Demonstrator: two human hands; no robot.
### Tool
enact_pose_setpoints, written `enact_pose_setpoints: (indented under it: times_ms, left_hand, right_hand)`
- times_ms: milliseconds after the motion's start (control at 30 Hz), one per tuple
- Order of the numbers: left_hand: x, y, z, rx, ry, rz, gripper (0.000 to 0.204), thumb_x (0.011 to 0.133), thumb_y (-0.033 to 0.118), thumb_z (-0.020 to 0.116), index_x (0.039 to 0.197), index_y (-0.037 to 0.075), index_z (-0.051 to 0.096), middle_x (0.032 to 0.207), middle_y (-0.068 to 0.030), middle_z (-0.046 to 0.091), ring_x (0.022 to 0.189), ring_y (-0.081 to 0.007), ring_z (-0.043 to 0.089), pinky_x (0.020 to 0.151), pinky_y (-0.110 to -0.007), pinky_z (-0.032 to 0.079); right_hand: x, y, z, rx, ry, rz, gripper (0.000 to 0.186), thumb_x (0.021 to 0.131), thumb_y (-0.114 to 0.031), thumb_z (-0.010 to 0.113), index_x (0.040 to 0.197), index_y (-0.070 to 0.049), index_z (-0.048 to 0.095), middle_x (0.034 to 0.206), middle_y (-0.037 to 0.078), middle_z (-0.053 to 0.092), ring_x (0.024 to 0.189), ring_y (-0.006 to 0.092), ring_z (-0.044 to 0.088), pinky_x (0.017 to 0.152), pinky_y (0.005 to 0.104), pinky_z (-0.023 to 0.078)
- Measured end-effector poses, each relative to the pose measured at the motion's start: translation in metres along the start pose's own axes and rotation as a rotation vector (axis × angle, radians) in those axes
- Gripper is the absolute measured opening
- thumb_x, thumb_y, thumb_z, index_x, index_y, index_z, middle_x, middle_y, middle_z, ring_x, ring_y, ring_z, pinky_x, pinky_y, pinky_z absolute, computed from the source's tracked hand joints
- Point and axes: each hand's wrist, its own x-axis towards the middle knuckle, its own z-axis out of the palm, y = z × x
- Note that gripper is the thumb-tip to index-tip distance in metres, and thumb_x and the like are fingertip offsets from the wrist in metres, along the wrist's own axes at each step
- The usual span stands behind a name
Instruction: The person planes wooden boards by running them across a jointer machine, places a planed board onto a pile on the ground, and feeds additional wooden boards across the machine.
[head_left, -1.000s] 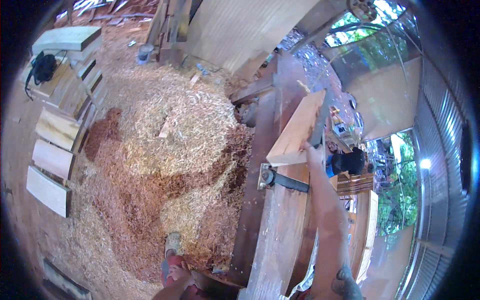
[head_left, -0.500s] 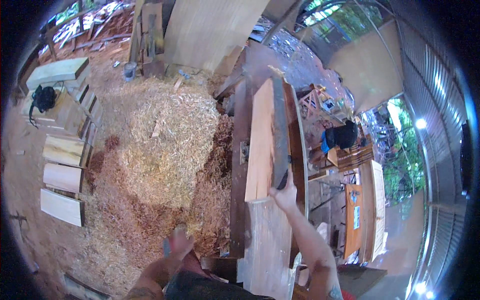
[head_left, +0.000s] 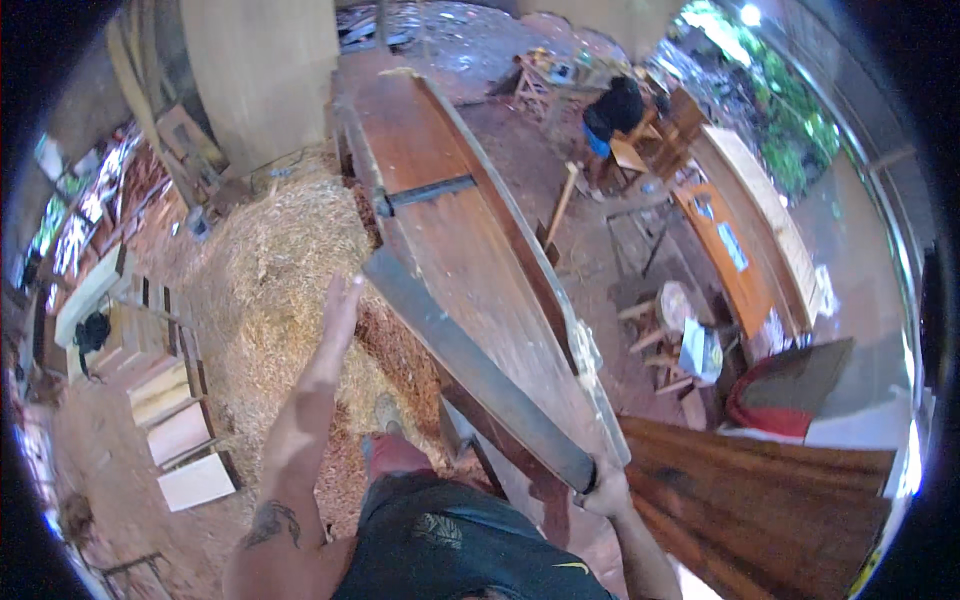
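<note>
A long board [head_left: 480, 370] with a dark grey face slants across my front, over the near side of a planing machine's long reddish-brown bed [head_left: 430, 240]. My right hand [head_left: 605, 487] is closed around its near end. Beside the far end, my left hand [head_left: 343, 308] is raised with its fingers apart, holding nothing; whether it touches the board is hard to tell. A dark bar [head_left: 430, 193] crosses the bed beyond the board, and a raised fence [head_left: 510, 235] runs along the right side.
Wood shavings [head_left: 290, 260] are heaped left of the machine. Several cut boards [head_left: 180, 430] lie farther left. A person [head_left: 612, 110] bends over wood at the back right. A brown plank [head_left: 750, 500] lies at the near right, and an orange panel [head_left: 725, 250] beyond.
The board has come off the bed toward me and now slants, dark face up. My left hand has risen from beside my leg to near its far end. The view has swung.
</note>
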Motion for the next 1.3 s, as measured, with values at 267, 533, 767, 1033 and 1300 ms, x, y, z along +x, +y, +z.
enact_pose_setpoints:
  times_ms: [267,533,767,1033,1300]
  left_hand:
    - [-0.163,0.027,0.122,0.43,-0.408,-0.011,0.058,0.092,0.049,0.07,0.125,0.002,0.063,0.114,-0.0184,0.071,0.107,-0.0285,0.067,0.096,-0.04,0.051]
    - [-0.254,0.018,0.216,0.536,-0.641,0.232,0.051,0.093,0.045,0.071,0.125,0.006,0.064,0.113,-0.0206,0.07,0.102,-0.0327,0.068,0.092,-0.042,0.053]
    - [-0.26,-0.025,0.161,0.658,-0.942,0.291,0.047,0.091,0.035,0.072,0.124,0.002,0.065,0.119,-0.0223,0.067,0.115,-0.0341,0.063,0.098,-0.046,0.049]
    - [-0.221,-0.084,0.137,0.825,-1.165,0.437,0.03,0.083,0.016,0.073,0.111,0.006,0.074,0.107,-0.0176,0.07,0.106,-0.0353,0.064,0.095,-0.046,0.051]
    - [-0.204,-0.085,0.215,0.956,-0.614,0.568,0.043,0.089,0.019,0.065,0.129,0.003,0.062,0.13,-0.0248,0.059,0.121,-0.0435,0.055,0.105,-0.05,0.044]
  right_hand:
    - [-0.218,0.218,0.07,0.964,0.383,0.576,0.051,0.09,-0.03,0.061,0.134,-0.004,0.058,0.12,0.01,0.065,0.097,0.025,0.067,0.08,0.0425,0.058]
    - [-0.331,0.315,0.207,1.47,1.174,0.876,0.051,0.098,-0.051,0.052,0.105,-0.003,0.067,0.091,0.01,0.068,0.079,0.0254,0.066,0.063,0.0391,0.054]
    - [-0.395,0.273,0.332,1.091,1.215,1.189,0.037,0.093,-0.037,0.057,0.099,-0.002,0.068,0.089,0.01,0.067,0.077,0.0273,0.065,0.065,0.0417,0.053]
    - [-0.36,0.228,0.383,0.561,0.92,1.096,0.028,0.089,-0.029,0.061,0.09,-0.002,0.068,0.085,0.009,0.065,0.073,0.026,0.062,0.069,0.0404,0.051]
    - [-0.232,0.248,0.293,1.093,1.124,1.09,0.012,0.077,-0.012,0.066,0.081,-0.001,0.066,0.073,0.006,0.06,0.067,0.0212,0.059,0.057,0.0359,0.045]
